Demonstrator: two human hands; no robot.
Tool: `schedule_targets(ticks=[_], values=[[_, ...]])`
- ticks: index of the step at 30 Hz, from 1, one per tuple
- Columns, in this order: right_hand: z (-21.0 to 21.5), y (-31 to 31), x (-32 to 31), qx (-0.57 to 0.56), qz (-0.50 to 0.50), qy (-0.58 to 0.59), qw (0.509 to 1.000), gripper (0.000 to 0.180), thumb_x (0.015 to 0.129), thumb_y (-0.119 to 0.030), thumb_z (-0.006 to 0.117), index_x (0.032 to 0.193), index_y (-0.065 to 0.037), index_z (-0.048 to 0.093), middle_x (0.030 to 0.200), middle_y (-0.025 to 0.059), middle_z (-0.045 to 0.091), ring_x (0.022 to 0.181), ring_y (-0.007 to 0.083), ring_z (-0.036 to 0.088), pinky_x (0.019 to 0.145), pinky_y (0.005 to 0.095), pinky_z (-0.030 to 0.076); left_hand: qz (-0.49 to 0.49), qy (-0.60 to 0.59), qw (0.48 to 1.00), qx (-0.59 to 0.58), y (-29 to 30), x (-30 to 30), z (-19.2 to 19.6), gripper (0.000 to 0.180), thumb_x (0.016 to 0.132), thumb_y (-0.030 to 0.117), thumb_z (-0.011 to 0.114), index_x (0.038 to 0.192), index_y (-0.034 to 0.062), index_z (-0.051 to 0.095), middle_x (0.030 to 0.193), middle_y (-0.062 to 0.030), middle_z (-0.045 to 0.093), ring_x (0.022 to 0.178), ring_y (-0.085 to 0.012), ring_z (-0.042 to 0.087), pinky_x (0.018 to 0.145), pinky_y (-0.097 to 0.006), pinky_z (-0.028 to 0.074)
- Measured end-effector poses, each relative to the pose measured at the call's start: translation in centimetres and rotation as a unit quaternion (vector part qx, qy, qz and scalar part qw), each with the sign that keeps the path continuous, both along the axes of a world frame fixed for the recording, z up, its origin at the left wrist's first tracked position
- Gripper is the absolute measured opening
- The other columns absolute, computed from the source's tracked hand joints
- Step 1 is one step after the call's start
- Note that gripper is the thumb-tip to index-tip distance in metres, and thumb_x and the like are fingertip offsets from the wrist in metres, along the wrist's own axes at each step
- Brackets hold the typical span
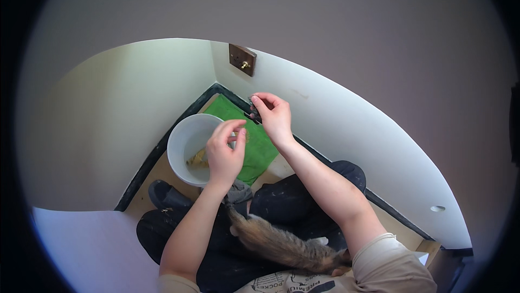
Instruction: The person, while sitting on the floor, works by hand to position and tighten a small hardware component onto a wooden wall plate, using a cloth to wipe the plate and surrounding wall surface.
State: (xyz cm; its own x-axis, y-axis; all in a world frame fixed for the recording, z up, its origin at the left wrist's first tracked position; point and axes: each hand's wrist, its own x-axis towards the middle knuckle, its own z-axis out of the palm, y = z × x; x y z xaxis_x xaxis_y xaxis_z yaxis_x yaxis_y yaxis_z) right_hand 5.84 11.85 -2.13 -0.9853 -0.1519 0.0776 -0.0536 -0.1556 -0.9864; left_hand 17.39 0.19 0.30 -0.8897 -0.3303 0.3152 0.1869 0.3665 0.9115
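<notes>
My right hand is raised in front of the wall, thumb and fingertips pinched on a small dark object. Its kind is too small to make out. To its left, my left hand hangs over the right rim of a white bucket. The fingers of that hand are curled, with a gap between thumb and forefinger, and I see nothing in them. Inside the bucket lies a yellowish thing, partly hidden by my left hand. Under both hands a green sheet or bag lies flat in the corner.
A tabby cat stretches across my lap, over my dark trousers. A brown wall socket sits on the wall ahead. Dark skirting runs along both walls. A dark shoe rests on the floor near the bucket.
</notes>
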Motion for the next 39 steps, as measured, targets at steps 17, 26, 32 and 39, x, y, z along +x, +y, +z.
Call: schedule_targets(ticks=[17, 26, 32, 39], values=[[0.6, 1.5, 0.0, 0.086, 0.083, 0.035, 0.992, 0.019, 0.093, -0.010, 0.077, 0.107, 0.002, 0.075, 0.091, 0.0061, 0.075, 0.076, 0.0095, 0.067, 0.068, 0.0249, 0.054, -0.088, 0.006, 0.993, 0.077, -3.4, -8.4, -2.8, 0.018, 0.102, 0.016, 0.066, 0.100, -0.0009, 0.063, 0.089, -0.0042, 0.068, 0.079, -0.0146, 0.063, 0.072, -0.032, 0.052], [0.0, 2.5, 2.4, -0.116, 0.239, -0.134, 0.955, 0.018, 0.102, -0.009, 0.065, 0.116, 0.002, 0.069, 0.093, 0.0049, 0.071, 0.078, 0.0106, 0.065, 0.072, 0.0251, 0.055, -0.087, -0.024, 0.980, -0.179, -2.6, -4.4, -0.7, 0.020, 0.107, 0.021, 0.052, 0.097, 0.0039, 0.054, 0.091, -0.0169, 0.064, 0.083, -0.0395, 0.064, 0.068, -0.047, 0.049], [0.0, 3.2, 3.6, -0.236, 0.247, -0.239, 0.909, 0.014, 0.103, -0.011, 0.063, 0.110, 0.000, 0.068, 0.091, 0.0060, 0.072, 0.076, 0.0119, 0.066, 0.070, 0.0252, 0.057, -0.087, 0.094, 0.966, -0.224, -1.4, -2.5, 0.7, 0.022, 0.105, 0.019, 0.055, 0.090, 0.0032, 0.052, 0.079, -0.0162, 0.061, 0.074, -0.0397, 0.063, 0.063, -0.047, 0.047], [1.3, 2.3, 5.3, -0.236, 0.259, -0.208, 0.913, 0.021, 0.100, -0.010, 0.067, 0.119, 0.000, 0.069, 0.096, 0.0054, 0.072, 0.084, 0.0119, 0.069, 0.075, 0.0252, 0.059, -0.052, 0.051, 0.974, -0.215, -2.2, -1.4, -0.7, 0.024, 0.104, 0.018, 0.055, 0.086, 0.0013, 0.055, 0.072, -0.0167, 0.058, 0.068, -0.0396, 0.061, 0.058, -0.046, 0.045]])
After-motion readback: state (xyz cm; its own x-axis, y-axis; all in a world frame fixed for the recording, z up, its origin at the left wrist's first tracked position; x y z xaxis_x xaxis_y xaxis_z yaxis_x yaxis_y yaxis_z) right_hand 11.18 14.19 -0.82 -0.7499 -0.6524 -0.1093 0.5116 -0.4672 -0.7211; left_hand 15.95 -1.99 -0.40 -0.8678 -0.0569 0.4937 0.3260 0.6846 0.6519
